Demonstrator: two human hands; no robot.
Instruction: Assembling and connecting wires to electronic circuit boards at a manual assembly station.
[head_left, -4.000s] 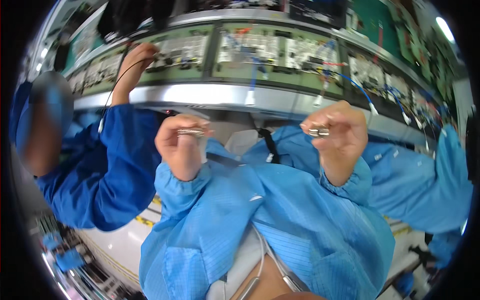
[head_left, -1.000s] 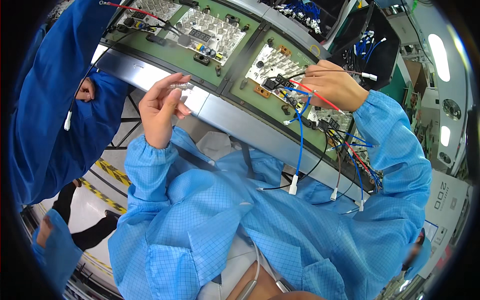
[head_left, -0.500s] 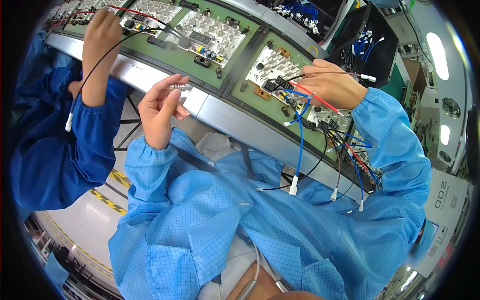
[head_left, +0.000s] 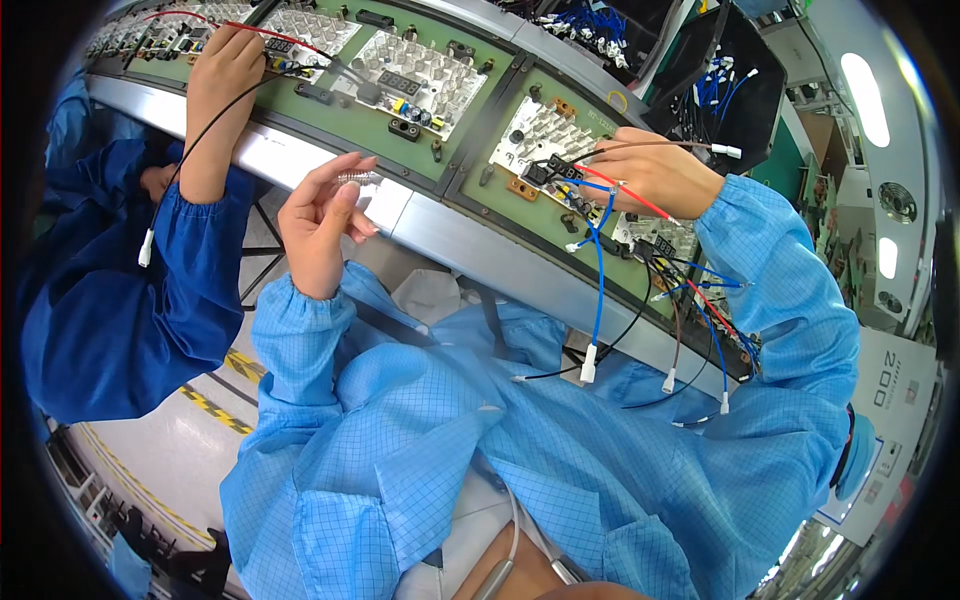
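Note:
In my left hand (head_left: 318,230), thumb and curled fingers hold a small metal coil spring (head_left: 356,178) just in front of the bench's metal rail; whether more springs lie behind it I cannot tell. My right hand (head_left: 655,175) reaches over a white circuit board (head_left: 510,152) set in a green carrier (head_left: 500,207). Its fingers are bent down onto the board's far right part, and their tips are hidden. Beneath and beside that hand run a red wire (head_left: 632,196), a blue wire (head_left: 602,285) ending in a white connector (head_left: 588,365), and a brown wire (head_left: 680,144).
A co-worker's hand (head_left: 225,75) works over boards at the far left, dark blue sleeve (head_left: 190,300) beside me. Another board (head_left: 445,90) lies left of mine. Wires hang over the metal rail (head_left: 470,238). A black bin (head_left: 760,110) with blue wires stands at the back right.
The co-worker's hand has shifted slightly right and down. My right hand sits a little further left and lower; my left hand keeps its hold on the spring.

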